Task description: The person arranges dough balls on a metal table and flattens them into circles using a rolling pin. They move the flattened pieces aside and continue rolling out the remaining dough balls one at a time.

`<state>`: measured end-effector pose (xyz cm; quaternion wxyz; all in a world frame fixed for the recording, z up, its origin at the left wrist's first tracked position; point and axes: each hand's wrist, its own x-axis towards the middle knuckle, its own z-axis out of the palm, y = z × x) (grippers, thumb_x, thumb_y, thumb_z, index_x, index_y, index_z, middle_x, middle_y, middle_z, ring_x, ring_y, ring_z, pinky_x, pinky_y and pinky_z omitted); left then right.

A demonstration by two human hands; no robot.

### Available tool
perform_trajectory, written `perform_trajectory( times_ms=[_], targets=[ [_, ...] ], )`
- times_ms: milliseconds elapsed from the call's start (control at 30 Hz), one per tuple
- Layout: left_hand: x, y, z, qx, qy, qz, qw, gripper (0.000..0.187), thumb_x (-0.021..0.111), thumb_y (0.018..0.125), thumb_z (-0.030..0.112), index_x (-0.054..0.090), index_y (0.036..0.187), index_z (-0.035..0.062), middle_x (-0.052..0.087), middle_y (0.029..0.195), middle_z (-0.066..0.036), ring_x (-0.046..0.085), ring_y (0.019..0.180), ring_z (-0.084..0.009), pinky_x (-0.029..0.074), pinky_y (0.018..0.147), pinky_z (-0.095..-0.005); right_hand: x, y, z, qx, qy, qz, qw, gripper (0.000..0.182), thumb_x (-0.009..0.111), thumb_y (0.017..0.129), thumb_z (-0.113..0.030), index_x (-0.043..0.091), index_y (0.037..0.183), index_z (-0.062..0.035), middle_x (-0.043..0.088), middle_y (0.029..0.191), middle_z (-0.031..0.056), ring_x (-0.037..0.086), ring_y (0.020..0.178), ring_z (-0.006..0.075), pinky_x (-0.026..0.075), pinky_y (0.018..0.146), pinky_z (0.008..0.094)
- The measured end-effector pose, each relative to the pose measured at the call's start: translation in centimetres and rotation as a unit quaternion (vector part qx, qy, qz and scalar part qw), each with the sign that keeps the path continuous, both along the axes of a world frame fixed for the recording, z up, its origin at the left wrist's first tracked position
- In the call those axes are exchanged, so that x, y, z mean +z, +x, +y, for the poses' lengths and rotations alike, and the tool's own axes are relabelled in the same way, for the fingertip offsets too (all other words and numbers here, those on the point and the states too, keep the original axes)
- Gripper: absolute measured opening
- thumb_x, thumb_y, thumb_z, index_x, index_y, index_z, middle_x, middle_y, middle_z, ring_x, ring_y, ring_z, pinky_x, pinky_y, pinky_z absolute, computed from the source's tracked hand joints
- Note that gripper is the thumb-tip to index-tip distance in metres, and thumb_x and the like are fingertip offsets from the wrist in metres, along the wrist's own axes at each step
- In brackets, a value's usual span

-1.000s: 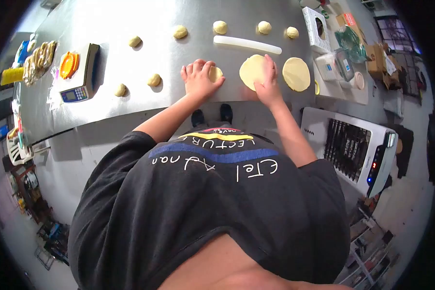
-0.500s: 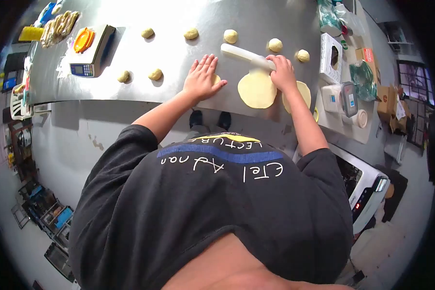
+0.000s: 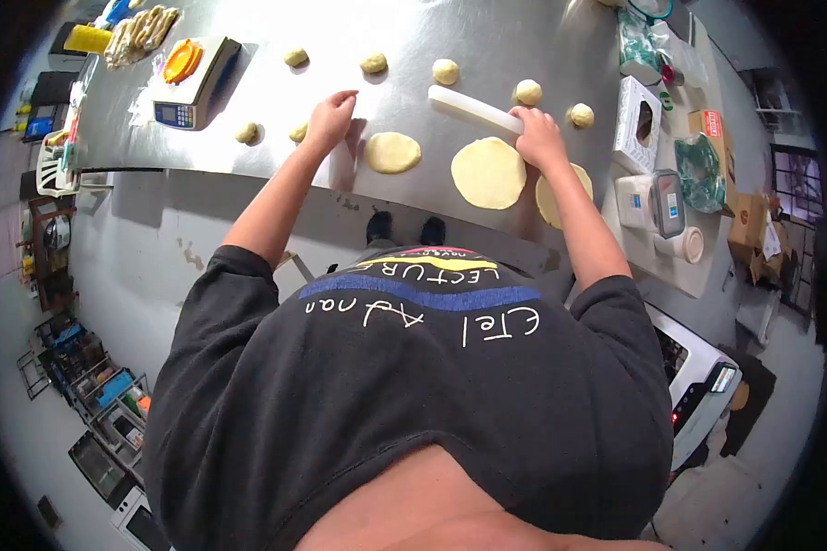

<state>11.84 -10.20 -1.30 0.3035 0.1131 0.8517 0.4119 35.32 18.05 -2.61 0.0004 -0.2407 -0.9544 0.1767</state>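
Observation:
My right hand [image 3: 539,138] grips the right end of a white rolling pin [image 3: 473,107], which lies slantwise on the steel table just beyond a rolled-out dough round [image 3: 489,173]. Under my right forearm a second dough round [image 3: 549,200] is partly covered. My left hand [image 3: 331,121] is off the dough, its fingers drawn together; whatever is between them is hidden. To its right lies a small, thick flattened dough disc [image 3: 393,152]. A dough ball [image 3: 299,133] shows partly behind my left hand. Several more dough balls [image 3: 446,72] are spread across the table.
At the left stands a digital scale [image 3: 193,87] with an orange dough press [image 3: 183,61] on it. A side table on the right carries a white box [image 3: 636,124], a lidded plastic container [image 3: 651,202] and green plastic bags [image 3: 703,174]. The steel table's front edge [image 3: 248,174] runs close by me.
My left hand has lifted from the small dough disc and moved left, its spread fingers now drawn together. The disc is uncovered and flattened. My right hand still holds the rolling pin.

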Motion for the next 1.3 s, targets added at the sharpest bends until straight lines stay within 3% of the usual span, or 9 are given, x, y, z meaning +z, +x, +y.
perform_trajectory(
  times_ms=[167, 367, 467, 633, 800, 967, 1033, 1100, 1300],
  targets=[
    [-0.3, 2.5, 0.3, -0.284, -0.059, 0.139, 0.947, 0.032, 0.051, 0.082, 0.013, 0.069, 0.108, 0.0108, 0.067, 0.104, -0.011, 0.064, 0.097, -0.0236, 0.049, 0.089, -0.0325, -0.5, -0.3, 0.2, -0.009, -0.003, 0.009, 1.000, 0.036, 0.053, 0.076, -0.003, 0.060, 0.109, -0.0168, 0.061, 0.107, 0.0091, 0.055, 0.105, 0.0316, 0.044, 0.092, 0.0439],
    [0.4, 3.7, 1.9, -0.412, -0.116, 0.257, 0.867, 0.028, 0.050, 0.082, 0.009, 0.070, 0.103, 0.0075, 0.066, 0.106, -0.011, 0.063, 0.098, -0.0265, 0.049, 0.088, -0.0357, -0.5, -0.4, 0.3, -0.002, -0.007, 0.007, 1.000, 0.037, 0.052, 0.076, -0.003, 0.060, 0.109, -0.0170, 0.061, 0.108, 0.0087, 0.055, 0.106, 0.0305, 0.043, 0.092, 0.0433],
    [0.6, 3.4, 1.1, -0.467, -0.131, 0.246, 0.839, 0.034, 0.057, 0.082, 0.019, 0.065, 0.113, 0.0085, 0.060, 0.119, -0.011, 0.056, 0.111, -0.0276, 0.045, 0.096, -0.0377, -0.2, -0.5, 0.1, -0.006, -0.004, 0.004, 1.000, 0.037, 0.051, 0.077, -0.003, 0.060, 0.110, -0.0169, 0.061, 0.108, 0.0086, 0.055, 0.106, 0.0300, 0.043, 0.093, 0.0433],
    [-0.6, 4.5, -2.9, -0.436, -0.107, 0.324, 0.833, 0.091, 0.072, 0.070, 0.052, 0.034, 0.142, 0.0115, 0.033, 0.145, -0.011, 0.030, 0.133, -0.0355, 0.025, 0.111, -0.0496, -0.2, -0.6, -0.3, -0.021, 0.024, -0.023, 0.999, 0.039, 0.051, 0.078, -0.004, 0.059, 0.115, -0.0159, 0.061, 0.111, 0.0089, 0.055, 0.107, 0.0296, 0.043, 0.092, 0.0436],
    [-3.1, 3.3, -3.8, -0.405, -0.115, 0.375, 0.826, 0.112, 0.065, 0.062, 0.073, 0.025, 0.146, 0.0110, 0.027, 0.148, -0.013, 0.022, 0.139, -0.0335, 0.010, 0.115, -0.0510, 0.3, 0.3, -1.5, -0.022, 0.032, -0.004, 0.999, 0.040, 0.050, 0.078, -0.006, 0.059, 0.116, -0.0158, 0.060, 0.111, 0.0091, 0.055, 0.107, 0.0298, 0.043, 0.092, 0.0436],
    [-2.7, 4.4, -2.5, -0.388, -0.044, 0.400, 0.829, 0.112, 0.058, 0.067, 0.077, 0.021, 0.146, 0.0073, 0.023, 0.150, -0.016, 0.016, 0.142, -0.0318, 0.003, 0.113, -0.0555, 2.3, 1.6, -5.1, -0.052, 0.015, 0.036, 0.998, 0.042, 0.049, 0.077, -0.005, 0.059, 0.116, -0.0155, 0.060, 0.111, 0.0097, 0.054, 0.106, 0.0314, 0.043, 0.091, 0.0437],
    [-2.9, 6.0, 0.3, -0.380, -0.019, 0.401, 0.833, 0.099, 0.047, 0.079, 0.072, 0.024, 0.145, 0.0040, 0.023, 0.151, -0.015, 0.016, 0.143, -0.0306, 0.003, 0.113, -0.0564, 2.3, 1.9, -6.4, -0.081, 0.007, 0.074, 0.994, 0.043, 0.047, 0.076, -0.004, 0.059, 0.115, -0.0148, 0.059, 0.110, 0.0101, 0.053, 0.106, 0.0325, 0.043, 0.092, 0.0434],
    [-3.7, 7.4, 3.6, -0.394, -0.122, 0.433, 0.802, 0.078, 0.036, 0.092, 0.058, 0.029, 0.144, 0.0011, 0.023, 0.152, -0.014, 0.014, 0.143, -0.0283, 0.002, 0.113, -0.0559, 2.6, 2.0, -7.7, -0.112, 0.004, 0.081, 0.990, 0.043, 0.047, 0.075, -0.003, 0.059, 0.115, -0.0142, 0.059, 0.109, 0.0102, 0.052, 0.106, 0.0329, 0.042, 0.092, 0.0433],
    [-5.7, 8.7, 5.9, -0.393, -0.122, 0.512, 0.754, 0.061, 0.026, 0.098, 0.040, 0.030, 0.143, -0.0015, 0.021, 0.154, -0.013, 0.009, 0.145, -0.0257, -0.002, 0.113, -0.0542, 3.7, 3.4, -10.4, -0.193, 0.002, 0.100, 0.976, 0.046, 0.047, 0.072, -0.001, 0.058, 0.115, -0.0116, 0.058, 0.109, 0.0119, 0.052, 0.105, 0.0345, 0.042, 0.093, 0.0433]
  ],
)
